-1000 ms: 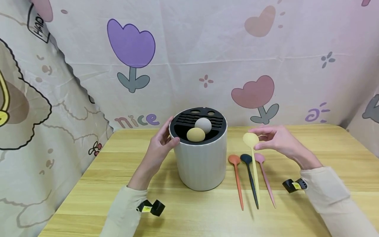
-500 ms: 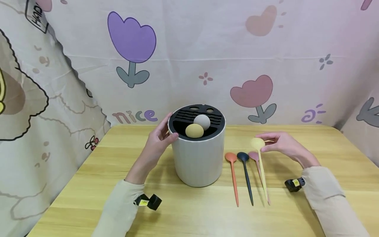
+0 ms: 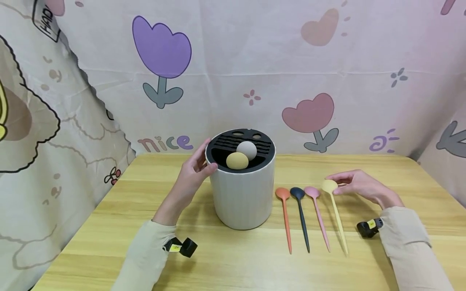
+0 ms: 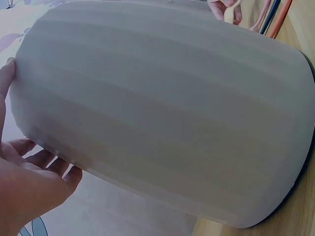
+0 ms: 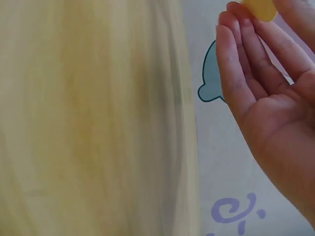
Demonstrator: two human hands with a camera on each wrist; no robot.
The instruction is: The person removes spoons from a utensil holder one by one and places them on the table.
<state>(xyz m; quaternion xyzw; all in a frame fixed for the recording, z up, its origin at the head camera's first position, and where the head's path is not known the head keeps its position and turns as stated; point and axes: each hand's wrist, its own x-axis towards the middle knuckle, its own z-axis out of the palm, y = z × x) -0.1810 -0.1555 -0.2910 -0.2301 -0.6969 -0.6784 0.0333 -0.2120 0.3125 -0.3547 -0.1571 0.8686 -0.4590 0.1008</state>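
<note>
In the head view my right hand (image 3: 364, 188) pinches a pale yellow spoon (image 3: 336, 214) by its round bowl, the handle slanting down toward the front. In the right wrist view a bit of the yellow bowl (image 5: 263, 9) shows at the fingertips. An orange spoon (image 3: 286, 218), a dark blue spoon (image 3: 303, 218) and a pink spoon (image 3: 320, 218) lie side by side to its left. My left hand (image 3: 191, 178) grips the upper left side of a white ribbed utensil holder (image 3: 242, 202), thumb at the rim; the left wrist view shows its curled fingers against the wall.
The holder's black slotted lid (image 3: 263, 147) has a yellow rounded piece (image 3: 237, 161) and a white rounded piece (image 3: 246, 150) sticking out of its front opening. A printed cloth (image 3: 225, 60) hangs behind the wooden table (image 3: 225, 262).
My right hand has carried the yellow spoon rightward and lower, from over the dark blue and pink spoons to right of the pink one. My left hand stays on the holder.
</note>
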